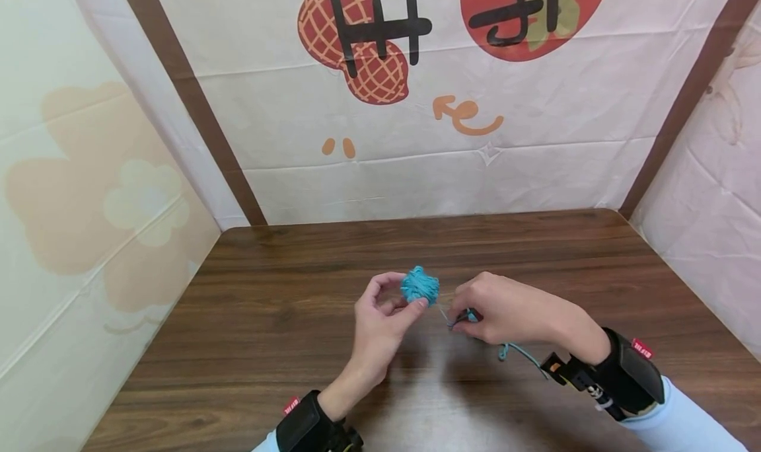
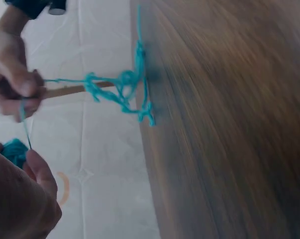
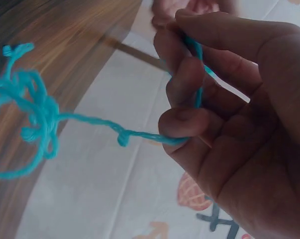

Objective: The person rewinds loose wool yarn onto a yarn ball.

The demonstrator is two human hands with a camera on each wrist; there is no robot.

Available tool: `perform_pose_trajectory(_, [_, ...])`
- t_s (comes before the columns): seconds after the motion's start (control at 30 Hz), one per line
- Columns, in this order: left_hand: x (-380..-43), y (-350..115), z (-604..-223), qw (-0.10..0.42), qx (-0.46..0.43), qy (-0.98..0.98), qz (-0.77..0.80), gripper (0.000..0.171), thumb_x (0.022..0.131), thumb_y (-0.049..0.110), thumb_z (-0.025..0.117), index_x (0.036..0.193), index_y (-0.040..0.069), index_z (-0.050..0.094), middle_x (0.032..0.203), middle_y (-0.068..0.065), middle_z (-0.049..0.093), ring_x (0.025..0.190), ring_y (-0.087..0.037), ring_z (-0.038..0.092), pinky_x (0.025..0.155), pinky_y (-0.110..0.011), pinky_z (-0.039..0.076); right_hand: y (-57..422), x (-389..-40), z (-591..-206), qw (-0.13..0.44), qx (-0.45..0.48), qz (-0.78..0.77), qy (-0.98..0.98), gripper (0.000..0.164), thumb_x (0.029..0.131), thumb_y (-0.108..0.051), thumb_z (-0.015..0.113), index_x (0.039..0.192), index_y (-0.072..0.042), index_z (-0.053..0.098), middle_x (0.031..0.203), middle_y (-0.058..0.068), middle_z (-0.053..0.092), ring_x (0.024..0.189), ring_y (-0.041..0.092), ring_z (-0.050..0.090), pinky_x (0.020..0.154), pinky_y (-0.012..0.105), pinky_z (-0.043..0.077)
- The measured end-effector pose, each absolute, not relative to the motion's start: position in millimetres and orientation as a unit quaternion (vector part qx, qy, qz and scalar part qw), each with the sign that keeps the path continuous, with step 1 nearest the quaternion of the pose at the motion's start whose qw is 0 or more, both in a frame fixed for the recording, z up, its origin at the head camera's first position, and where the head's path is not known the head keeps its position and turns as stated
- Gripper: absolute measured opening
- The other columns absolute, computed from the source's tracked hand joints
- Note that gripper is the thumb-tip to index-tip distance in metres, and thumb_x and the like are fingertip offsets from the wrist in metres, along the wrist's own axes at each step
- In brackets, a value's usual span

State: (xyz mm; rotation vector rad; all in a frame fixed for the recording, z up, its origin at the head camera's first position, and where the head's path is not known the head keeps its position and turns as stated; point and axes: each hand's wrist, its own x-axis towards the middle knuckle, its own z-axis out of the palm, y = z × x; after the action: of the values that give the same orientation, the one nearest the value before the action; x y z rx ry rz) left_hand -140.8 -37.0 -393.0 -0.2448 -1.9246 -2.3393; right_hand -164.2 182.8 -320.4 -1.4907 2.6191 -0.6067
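Note:
A small ball of turquoise yarn (image 1: 419, 285) is pinched between the thumb and fingers of my left hand (image 1: 380, 326), above the middle of the table. To its right, my right hand (image 1: 505, 310) grips the yarn strand with curled fingers. A thin length of strand (image 2: 26, 127) runs between the two hands in the left wrist view. From the right hand's lower fingers trails more yarn, ending in a loose, knotted tangle (image 3: 40, 112). In the head view most of that tangle is hidden behind the right hand and wrist; a loop of strand (image 1: 504, 353) shows below.
The brown wood-grain table (image 1: 267, 346) lies beneath both hands. A white printed cloth (image 1: 416, 191) hangs behind its far edge, with more cloth at the left (image 1: 143, 194) and right sides. Black camera bands (image 1: 630, 373) sit on both wrists.

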Motion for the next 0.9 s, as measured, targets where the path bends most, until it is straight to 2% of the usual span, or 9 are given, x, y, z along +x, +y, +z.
perform_pose_trajectory(0.2, [-136.3,-39.6,-394.0,0.066,-0.128,-0.718,-0.68,0.046,0.083,0.002,0.081,0.122,0.016,0.063,0.114,-0.009,0.065,0.091,-0.016,0.068,0.075,-0.022,0.061,174.8,-155.5,-312.7,-0.019,-0.497,-0.181,0.848,0.017,0.091,-0.007,0.073,0.084,-0.023,0.071,0.079,-0.015,0.059,0.066,-0.007,0.046,0.058,0.013,0.044])
perform_pose_trajectory(0.43, [-133.4,-38.3,-393.4,0.046,-0.179,-0.741,-0.645,0.045,0.081,0.002,0.081,0.121,0.017,0.065,0.115,-0.007,0.065,0.088,-0.016,0.068,0.073,-0.023,0.062,172.0,-154.1,-309.6,-0.076,-0.502,-0.167,0.845,0.02,0.088,-0.003,0.074,0.082,-0.022,0.07,0.078,-0.014,0.056,0.066,-0.005,0.044,0.058,0.012,0.041])
perform_pose_trajectory(0.63, [-133.1,-39.7,-394.5,0.013,-0.187,-0.747,-0.637,0.044,0.081,0.005,0.081,0.12,0.018,0.066,0.116,-0.005,0.066,0.086,-0.013,0.068,0.074,-0.022,0.062,171.6,-153.7,-310.7,-0.079,-0.506,-0.176,0.84,0.018,0.087,-0.003,0.075,0.083,-0.02,0.072,0.078,-0.014,0.057,0.066,-0.007,0.044,0.058,0.011,0.042])
perform_pose_trajectory(0.9, [-133.6,-40.5,-395.7,-0.024,-0.198,-0.757,-0.622,0.042,0.083,0.009,0.082,0.12,0.02,0.065,0.114,-0.005,0.066,0.084,-0.011,0.068,0.073,-0.021,0.061,175.2,-156.0,-307.8,-0.071,-0.502,-0.205,0.837,0.013,0.088,-0.004,0.077,0.09,-0.017,0.075,0.087,-0.012,0.067,0.075,-0.006,0.059,0.066,0.015,0.054])
